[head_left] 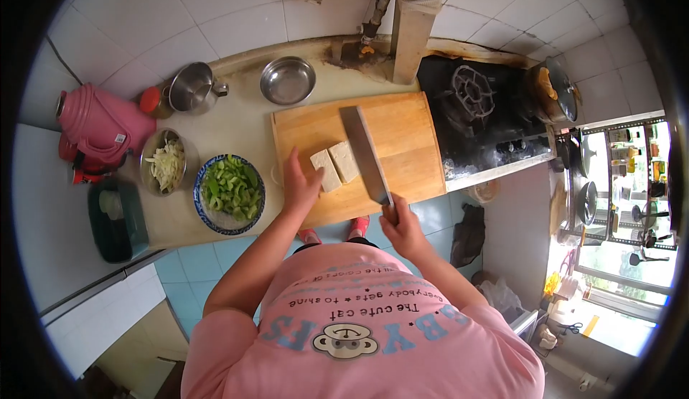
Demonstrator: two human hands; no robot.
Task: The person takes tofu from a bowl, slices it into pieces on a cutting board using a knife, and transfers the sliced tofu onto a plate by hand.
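Two pale blocks of tofu (335,165) lie side by side on the wooden cutting board (409,141), a narrow gap between them. My right hand (403,225) grips the handle of a cleaver (366,156), whose broad blade extends over the board just right of the tofu. Whether the blade touches the board I cannot tell. My left hand (302,183) is at the left side of the tofu, fingers stretched out and apart, holding nothing. Its thumb is close to the left block; contact is unclear.
Left of the board stand a patterned bowl of chopped green vegetable (231,195), a metal bowl of pale shreds (165,163), an empty steel bowl (288,80), a metal pot (192,87) and a pink thermos jug (108,123). A gas stove (474,105) with a lidded pot (551,90) is at right.
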